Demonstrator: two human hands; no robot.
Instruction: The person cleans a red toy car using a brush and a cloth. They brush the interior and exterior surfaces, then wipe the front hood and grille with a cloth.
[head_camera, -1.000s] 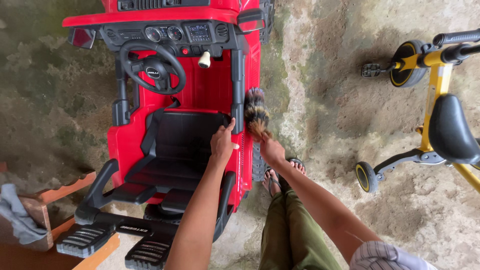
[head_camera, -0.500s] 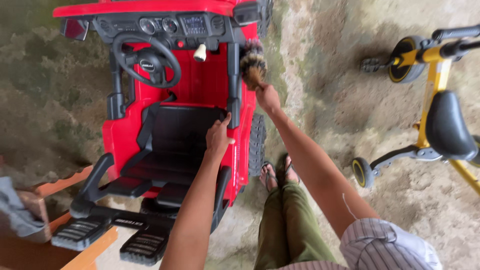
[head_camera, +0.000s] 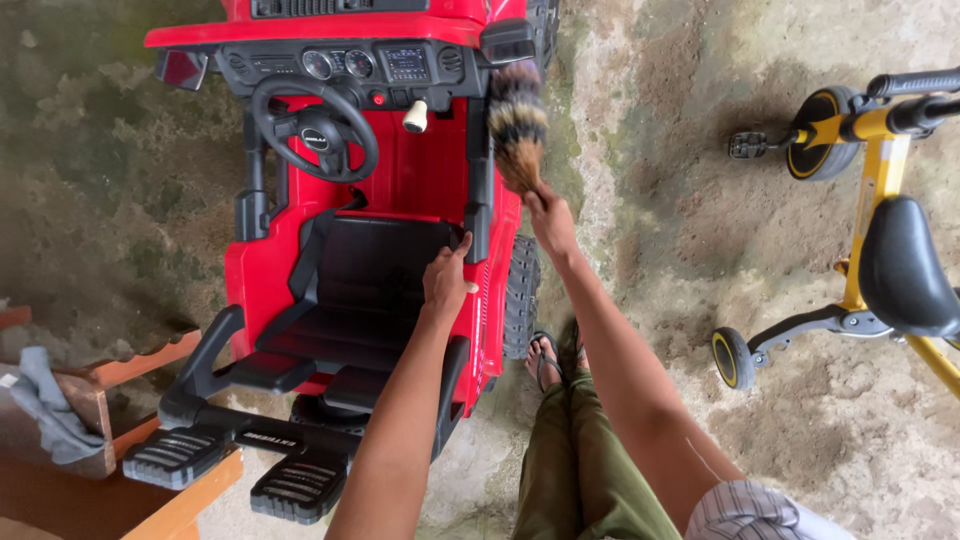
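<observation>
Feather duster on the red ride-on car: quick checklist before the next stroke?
1. Grip: right hand closed on the base of the brown-and-black striped feather duster: ok.
2. Contact: feathers lie against the black pillar on the near side of the red plastic ride-on toy car, under the side mirror: ok.
3. Brace: left hand rests on the edge of the black seat: ok.
4. Footing: sandalled feet stand beside the car's wheel, apart from it: ok.
5. Space: yellow tricycle stands well off to the side: ok.
6. Dust left: cannot tell.
</observation>
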